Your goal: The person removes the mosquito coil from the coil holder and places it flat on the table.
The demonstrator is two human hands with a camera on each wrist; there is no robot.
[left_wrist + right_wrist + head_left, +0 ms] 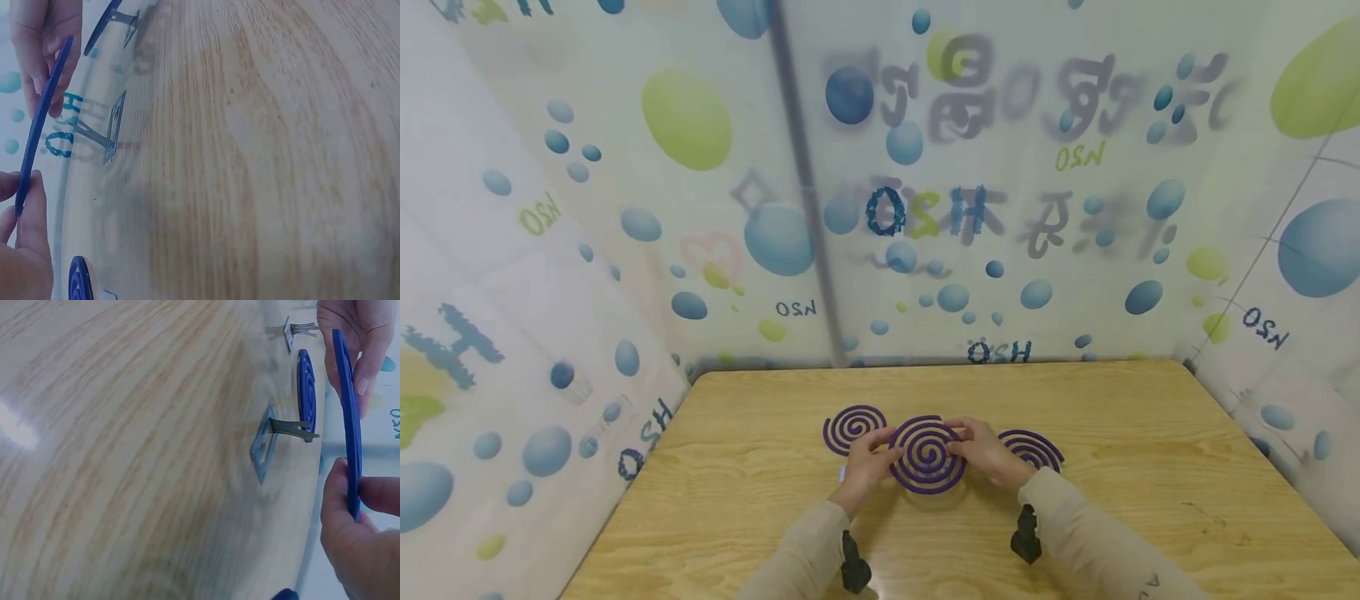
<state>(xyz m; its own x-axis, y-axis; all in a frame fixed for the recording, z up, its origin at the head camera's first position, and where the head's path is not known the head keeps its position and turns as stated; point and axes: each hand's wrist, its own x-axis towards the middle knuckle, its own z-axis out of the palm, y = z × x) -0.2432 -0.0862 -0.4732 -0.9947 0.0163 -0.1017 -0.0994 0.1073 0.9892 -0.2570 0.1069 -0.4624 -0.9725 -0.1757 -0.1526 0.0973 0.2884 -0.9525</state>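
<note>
"Coil (928, 454) first: where is it, and which way does it face?"

"Between the two hands, raised off the table (760, 475). Its flat purple spiral faces the person, and the outer end sits at the top, just beside the fingers of the right hand (990, 457). From either wrist it shows edge-on (it looks blue there), a thin blade running from one hand across to the other."

"Anything to read?"

"Beyond the hands, on the patterned wall sheet (1045, 258), H2O turns up more than once in the head view, its letters running backwards. The larger grey writing there is too blurred for me. Up the right sleeve (1075, 512), behind the hand, are some letters, an A among them (the frame edge cuts them off)."

"And the hands themselves?"

"Both forearms reach forward and converge. The left hand (868, 467) pinches the left rim, thumb on the near face; the right pinches the opposite rim likewise."

"What's around them?"

"A second coil (855, 427) just past the left hand, a third coil (1036, 451) partly behind the right wrist, and a metal stand (290, 427) on the table, below and between the hands. A black device (855, 564) hangs at the left cuff."
</note>
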